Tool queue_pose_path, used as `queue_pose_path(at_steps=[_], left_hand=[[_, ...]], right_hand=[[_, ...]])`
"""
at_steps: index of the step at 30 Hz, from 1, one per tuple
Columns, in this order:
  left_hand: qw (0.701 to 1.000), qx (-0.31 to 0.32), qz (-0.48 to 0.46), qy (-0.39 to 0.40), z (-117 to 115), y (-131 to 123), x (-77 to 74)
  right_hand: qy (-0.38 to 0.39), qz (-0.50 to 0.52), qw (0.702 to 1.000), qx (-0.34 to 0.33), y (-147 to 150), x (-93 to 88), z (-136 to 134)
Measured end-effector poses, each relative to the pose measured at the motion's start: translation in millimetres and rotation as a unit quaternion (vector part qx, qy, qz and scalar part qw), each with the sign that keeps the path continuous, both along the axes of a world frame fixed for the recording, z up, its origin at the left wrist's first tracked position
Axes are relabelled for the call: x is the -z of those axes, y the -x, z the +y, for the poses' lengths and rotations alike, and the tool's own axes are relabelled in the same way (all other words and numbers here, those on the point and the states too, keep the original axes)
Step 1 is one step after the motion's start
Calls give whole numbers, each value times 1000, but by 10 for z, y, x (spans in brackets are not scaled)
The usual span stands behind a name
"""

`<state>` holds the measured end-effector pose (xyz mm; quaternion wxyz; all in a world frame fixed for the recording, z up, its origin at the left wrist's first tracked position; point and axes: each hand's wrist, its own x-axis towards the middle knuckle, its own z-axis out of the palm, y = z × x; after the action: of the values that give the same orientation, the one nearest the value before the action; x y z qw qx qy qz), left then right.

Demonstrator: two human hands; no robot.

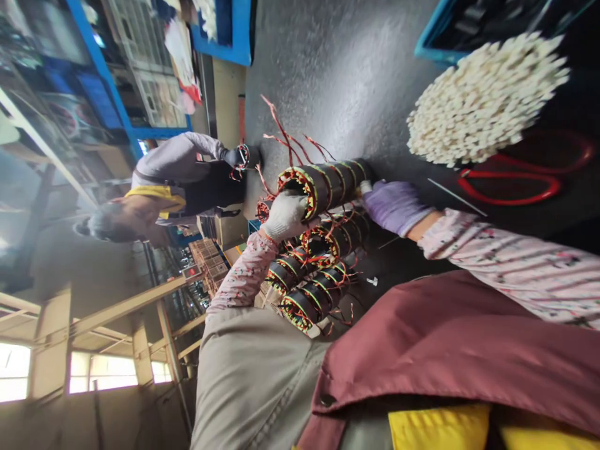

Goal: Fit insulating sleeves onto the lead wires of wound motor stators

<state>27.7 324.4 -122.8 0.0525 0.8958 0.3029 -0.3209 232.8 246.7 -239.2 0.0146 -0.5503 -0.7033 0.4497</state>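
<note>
My left hand [285, 215], in a white knitted glove, is closed around the near end of a row of wound motor stators [335, 181]. Its fingers reach into the bore. Red and yellow windings ring each dark core, and twisted red leads stick out. At the row's opposite end, my right hand [394, 205], in a purple glove, is closed with its fingertips against the last core. A small pale tip shows at those fingers; I cannot tell what it is. More stators [319, 300] lie in rows beside the held ones, their red leads tangled.
A dark worktop [337, 81] carries a bundle of white sticks or tubes [487, 100], red looped handles [515, 181], a thin metal rod [457, 197] and a blue bin [429, 47]. Across it, a co-worker [182, 169] holds a wound stator [242, 157]. The view is turned sideways.
</note>
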Motion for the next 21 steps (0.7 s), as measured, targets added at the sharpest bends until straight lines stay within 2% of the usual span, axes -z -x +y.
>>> queue_pose_path(at_steps=[2, 6, 9, 12, 21], left_hand=[[1000, -6, 1, -2, -13, -3, -7], [999, -38, 10, -15, -75, -72, -21], [998, -62, 26, -22, -114, -130, -26], [997, -68, 42, -16, -121, -162, -33], [999, -38, 22, -19, -113, -103, -18]], right_hand=[[7, -14, 1000, 6, -183, 59, -203], [19, -46, 998, 47, -569, 328, -475], [21, -31, 998, 47, -627, 482, -420], [17, -21, 999, 42, -549, 550, -277], [9, -43, 999, 10, -500, 739, -92]])
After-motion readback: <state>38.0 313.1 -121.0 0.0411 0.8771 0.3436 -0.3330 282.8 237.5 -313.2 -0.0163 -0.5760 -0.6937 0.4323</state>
